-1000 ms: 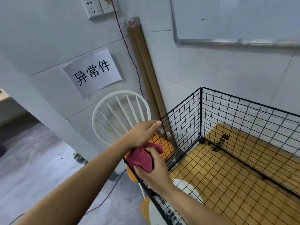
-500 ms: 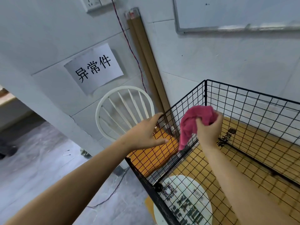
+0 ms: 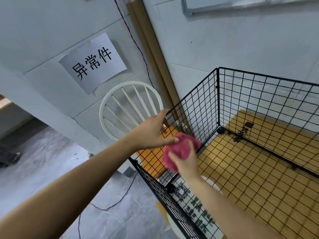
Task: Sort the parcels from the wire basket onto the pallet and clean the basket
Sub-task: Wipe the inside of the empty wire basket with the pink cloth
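Against wire basket (image 3: 203, 107), crumpled pink cloth (image 3: 179, 150)

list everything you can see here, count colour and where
wire basket: one, black, right, against the wall
cloth: one, pink, at the basket's left panel
base panel: one, yellow, under the basket
round label: one, white with QR code, basket's near corner
chair: one, white, left of the basket
cardboard tubes: two, brown, leaning in the wall corner
paper sign: one, white with black characters, wall above the chair
cable: one, reddish, down the wall
whiteboard: one, white, top right
left hand: holds the basket's left rim
right hand: grips the cloth
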